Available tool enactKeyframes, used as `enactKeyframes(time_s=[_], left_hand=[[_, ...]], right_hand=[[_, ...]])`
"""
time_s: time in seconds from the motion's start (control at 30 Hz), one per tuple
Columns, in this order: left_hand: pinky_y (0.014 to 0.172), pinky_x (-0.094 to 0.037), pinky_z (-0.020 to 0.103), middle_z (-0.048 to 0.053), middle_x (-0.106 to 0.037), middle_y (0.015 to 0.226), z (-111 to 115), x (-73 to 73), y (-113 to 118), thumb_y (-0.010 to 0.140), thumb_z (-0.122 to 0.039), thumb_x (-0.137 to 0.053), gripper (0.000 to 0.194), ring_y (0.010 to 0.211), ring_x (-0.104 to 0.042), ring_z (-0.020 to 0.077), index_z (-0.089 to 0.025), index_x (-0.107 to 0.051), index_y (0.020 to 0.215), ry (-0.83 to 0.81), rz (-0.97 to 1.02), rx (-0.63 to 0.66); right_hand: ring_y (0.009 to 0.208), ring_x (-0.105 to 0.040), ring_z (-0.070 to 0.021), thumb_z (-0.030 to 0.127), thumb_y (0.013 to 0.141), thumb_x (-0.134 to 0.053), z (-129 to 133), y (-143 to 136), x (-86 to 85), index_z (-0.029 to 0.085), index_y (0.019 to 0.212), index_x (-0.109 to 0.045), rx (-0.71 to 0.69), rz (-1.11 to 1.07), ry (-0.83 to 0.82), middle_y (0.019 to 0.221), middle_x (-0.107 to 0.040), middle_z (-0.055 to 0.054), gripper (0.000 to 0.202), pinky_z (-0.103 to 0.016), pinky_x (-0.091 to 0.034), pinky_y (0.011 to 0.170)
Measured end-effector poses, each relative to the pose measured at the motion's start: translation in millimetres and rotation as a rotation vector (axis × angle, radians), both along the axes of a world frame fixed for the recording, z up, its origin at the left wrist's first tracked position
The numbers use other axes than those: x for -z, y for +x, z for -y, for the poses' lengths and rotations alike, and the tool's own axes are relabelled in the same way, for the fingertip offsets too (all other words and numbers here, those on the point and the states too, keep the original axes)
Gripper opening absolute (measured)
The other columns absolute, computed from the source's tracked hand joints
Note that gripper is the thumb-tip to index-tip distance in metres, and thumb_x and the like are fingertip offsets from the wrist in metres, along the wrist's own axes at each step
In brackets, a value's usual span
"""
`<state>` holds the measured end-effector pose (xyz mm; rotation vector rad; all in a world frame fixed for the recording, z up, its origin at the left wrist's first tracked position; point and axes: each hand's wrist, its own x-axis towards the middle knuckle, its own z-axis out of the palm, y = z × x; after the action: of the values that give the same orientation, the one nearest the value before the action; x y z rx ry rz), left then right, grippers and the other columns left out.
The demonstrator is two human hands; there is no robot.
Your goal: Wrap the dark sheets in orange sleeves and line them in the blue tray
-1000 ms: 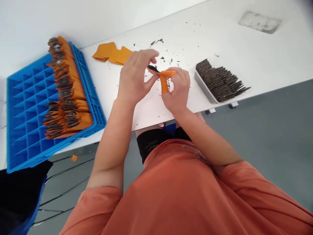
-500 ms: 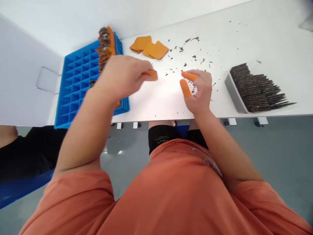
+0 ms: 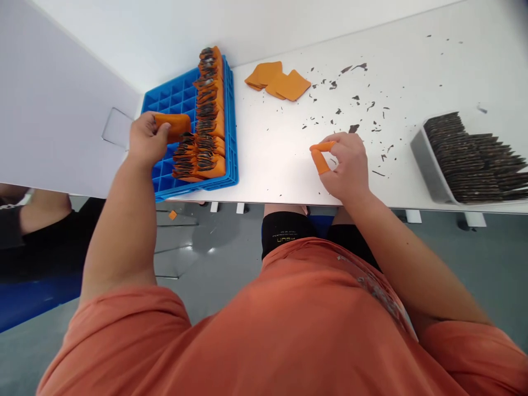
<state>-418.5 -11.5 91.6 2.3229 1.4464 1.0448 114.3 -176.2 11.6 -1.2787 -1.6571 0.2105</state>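
Note:
My left hand is closed on an orange piece, held above the blue divided crate. Just right of that hand, rows of orange pieces with dark flaky sheets fill the crate's right side and part of its lower middle. My right hand is over the white table, its thumb and forefinger in orange finger covers, their tips pinched together. Whatever may be between those tips is too small to make out. Dark flakes lie scattered around and beyond my right hand.
Flat orange squares lie at the back of the white table. A tray of stacked dark sheets stands at the right. Another person's arm shows at the far left, and a small orange piece is on the floor.
My left hand has moved left with the orange piece, from over the table to over the crate. My right thumb and forefinger have come together. The view has shifted, showing more of the crate's contents.

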Motion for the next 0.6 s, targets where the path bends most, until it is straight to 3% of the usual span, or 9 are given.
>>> enactKeyframes(time_s=[0.1, 0.17, 0.37, 0.6], left_hand=[[0.076, -0.055, 0.048, -0.007, -0.077, 0.081, -6.3, 2.8, 9.7, 0.072, -0.096, -0.081, 0.074, 0.078, -0.058, 0.0137, -0.028, -0.072, 0.101, -0.389, -0.016, -0.017], [0.069, -0.051, 0.042, -0.006, -0.077, 0.079, -6.0, -2.1, 18.5, 0.072, -0.093, -0.085, 0.071, 0.076, -0.057, 0.0132, -0.027, -0.073, 0.096, -0.479, -0.042, -0.004], [0.063, -0.04, 0.036, -0.006, -0.066, 0.069, -5.6, -12.0, 30.2, 0.076, -0.094, -0.08, 0.072, 0.073, -0.048, 0.013, -0.026, -0.059, 0.083, -0.465, -0.036, 0.048], [0.063, -0.031, 0.036, -0.004, -0.051, 0.058, -5.5, -1.7, 33.4, 0.08, -0.097, -0.071, 0.078, 0.067, -0.041, 0.0121, -0.023, -0.046, 0.079, -0.365, -0.003, 0.05]], right_hand=[[0.1, -0.065, -0.0287, 0.032, 0.102, -0.061, 1.2, -1.2, -1.2, 0.027, 0.1, -0.073, -0.011, -0.009, -0.011, 0.107, -0.076, -0.009, 0.014, -0.055, -0.053, 0.097], [0.101, -0.066, -0.0286, 0.031, 0.102, -0.061, 1.3, -1.4, -1.6, 0.026, 0.101, -0.074, -0.035, -0.01, -0.003, 0.107, -0.076, -0.008, 0.014, -0.054, -0.053, 0.097], [0.101, -0.066, -0.0286, 0.031, 0.102, -0.06, 0.9, -0.9, -1.3, 0.027, 0.101, -0.074, -0.033, -0.006, -0.016, 0.108, -0.076, -0.008, 0.014, -0.054, -0.054, 0.097], [0.103, -0.064, -0.0288, 0.033, 0.103, -0.059, 1.4, 0.2, -1.6, 0.026, 0.101, -0.072, -0.043, -0.022, -0.053, 0.109, -0.074, -0.009, 0.015, -0.055, -0.053, 0.099]])
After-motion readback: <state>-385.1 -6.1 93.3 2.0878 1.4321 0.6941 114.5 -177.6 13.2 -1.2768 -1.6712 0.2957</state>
